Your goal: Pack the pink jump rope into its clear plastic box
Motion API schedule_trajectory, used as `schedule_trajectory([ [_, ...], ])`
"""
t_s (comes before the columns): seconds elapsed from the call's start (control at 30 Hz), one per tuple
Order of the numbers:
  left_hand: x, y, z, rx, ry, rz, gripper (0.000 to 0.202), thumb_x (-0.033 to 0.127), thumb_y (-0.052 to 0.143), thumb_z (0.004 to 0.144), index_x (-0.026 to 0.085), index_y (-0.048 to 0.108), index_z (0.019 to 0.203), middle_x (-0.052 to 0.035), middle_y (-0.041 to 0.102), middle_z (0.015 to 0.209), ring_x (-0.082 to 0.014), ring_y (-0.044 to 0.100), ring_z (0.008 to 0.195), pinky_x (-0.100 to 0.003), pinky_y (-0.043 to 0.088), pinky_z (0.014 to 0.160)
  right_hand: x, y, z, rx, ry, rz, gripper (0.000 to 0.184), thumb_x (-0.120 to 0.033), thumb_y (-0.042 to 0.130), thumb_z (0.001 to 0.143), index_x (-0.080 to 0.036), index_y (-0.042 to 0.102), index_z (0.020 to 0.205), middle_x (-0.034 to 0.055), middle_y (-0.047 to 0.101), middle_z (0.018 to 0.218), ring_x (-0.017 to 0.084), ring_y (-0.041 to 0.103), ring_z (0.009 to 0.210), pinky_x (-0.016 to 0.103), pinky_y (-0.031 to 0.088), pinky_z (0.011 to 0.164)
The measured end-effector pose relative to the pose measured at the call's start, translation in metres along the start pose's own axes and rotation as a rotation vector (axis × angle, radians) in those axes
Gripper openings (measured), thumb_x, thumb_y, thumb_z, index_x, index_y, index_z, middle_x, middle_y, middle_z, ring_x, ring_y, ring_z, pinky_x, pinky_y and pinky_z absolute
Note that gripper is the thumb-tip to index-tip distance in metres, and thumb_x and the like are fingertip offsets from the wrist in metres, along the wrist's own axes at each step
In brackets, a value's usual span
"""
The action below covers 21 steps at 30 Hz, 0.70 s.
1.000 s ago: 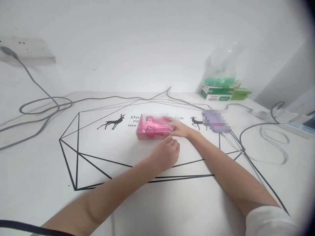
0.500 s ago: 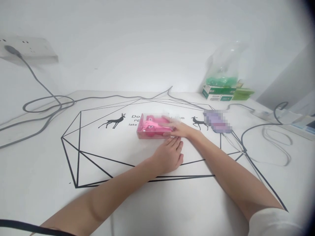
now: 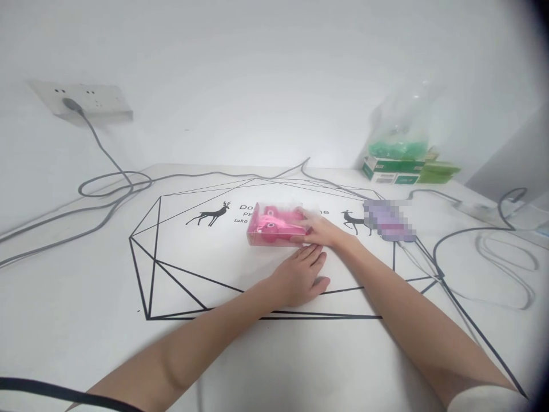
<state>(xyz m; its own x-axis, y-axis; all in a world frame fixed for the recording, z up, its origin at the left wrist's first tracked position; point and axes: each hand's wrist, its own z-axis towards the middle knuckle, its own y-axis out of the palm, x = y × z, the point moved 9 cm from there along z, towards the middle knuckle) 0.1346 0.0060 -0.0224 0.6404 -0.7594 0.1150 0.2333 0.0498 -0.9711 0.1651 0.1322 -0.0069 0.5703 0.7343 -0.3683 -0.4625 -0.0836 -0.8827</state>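
Observation:
A clear-lidded box (image 3: 275, 229) with pink contents lies on the printed white table mat. Round eye-like marks show on the pink item inside, but I cannot make out what it is. My right hand (image 3: 322, 230) is at the box's right end, its fingers over the top and front edges. In front of the box, my left hand (image 3: 298, 279) rests flat on the mat, fingers stretched and thumb apart. Its fingertips are close to my right hand; whether they touch is unclear.
Grey cables (image 3: 189, 175) run along the back of the table to a wall socket (image 3: 103, 106). At right lies a blurred purple object (image 3: 389, 220). Green and white boxes (image 3: 394, 170) with a clear bag (image 3: 398, 129) on top stand at the back right.
The whole view has shifted, so the scene sits further right. My left thumb has spread further from the fingers. The box stays at nearly the same place on the mat.

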Motion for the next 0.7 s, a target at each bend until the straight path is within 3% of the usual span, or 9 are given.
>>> schedule_trajectory([
  [0.2, 0.0, -0.003, 0.0, 0.019, 0.004, -0.007, 0.057, 0.042, 0.035, 0.1, 0.004, 0.042, 0.141, -0.0189, 0.039, 0.152, -0.0288, 0.031, 0.144, -0.041, 0.028, 0.118, -0.005, -0.008, 0.0, 0.041, -0.025, 0.053, 0.034, -0.047, 0.068, 0.082, -0.024, 0.073, 0.106, 0.007, 0.051, 0.139, 0.022, 0.064, 0.097, 0.03, 0.051, 0.084],
  [0.37, 0.0, -0.004, -0.001, 0.041, 0.01, -0.008, 0.058, 0.041, 0.035, 0.1, 0.002, 0.043, 0.141, -0.0193, 0.04, 0.151, -0.0293, 0.032, 0.144, -0.04, 0.025, 0.119, -0.015, -0.016, 0.001, 0.02, -0.1, 0.088, 0.018, -0.036, 0.069, 0.081, -0.022, 0.073, 0.091, 0.0059, 0.059, 0.125, 0.017, 0.062, 0.082, 0.028, 0.051, 0.077],
  [0.53, -0.001, -0.001, -0.001, 0.043, 0.007, -0.017, 0.058, 0.042, 0.034, 0.1, 0.003, 0.043, 0.142, -0.0185, 0.039, 0.152, -0.0291, 0.03, 0.145, -0.04, 0.023, 0.12, -0.021, -0.022, -0.001, 0.048, -0.161, 0.078, 0.016, -0.032, 0.071, 0.079, -0.022, 0.075, 0.09, 0.0067, 0.055, 0.131, 0.02, 0.063, 0.094, 0.03, 0.05, 0.083],
  [0.7, -0.003, 0.001, -0.002, 0.027, 0.001, -0.02, 0.059, 0.044, 0.034, 0.1, 0.004, 0.042, 0.143, -0.0181, 0.037, 0.153, -0.029, 0.029, 0.145, -0.041, 0.024, 0.12, -0.013, -0.021, -0.003, 0.036, -0.122, 0.057, 0.024, -0.038, 0.073, 0.077, -0.025, 0.076, 0.098, 0.0052, 0.052, 0.14, 0.025, 0.062, 0.108, 0.033, 0.049, 0.093],
])
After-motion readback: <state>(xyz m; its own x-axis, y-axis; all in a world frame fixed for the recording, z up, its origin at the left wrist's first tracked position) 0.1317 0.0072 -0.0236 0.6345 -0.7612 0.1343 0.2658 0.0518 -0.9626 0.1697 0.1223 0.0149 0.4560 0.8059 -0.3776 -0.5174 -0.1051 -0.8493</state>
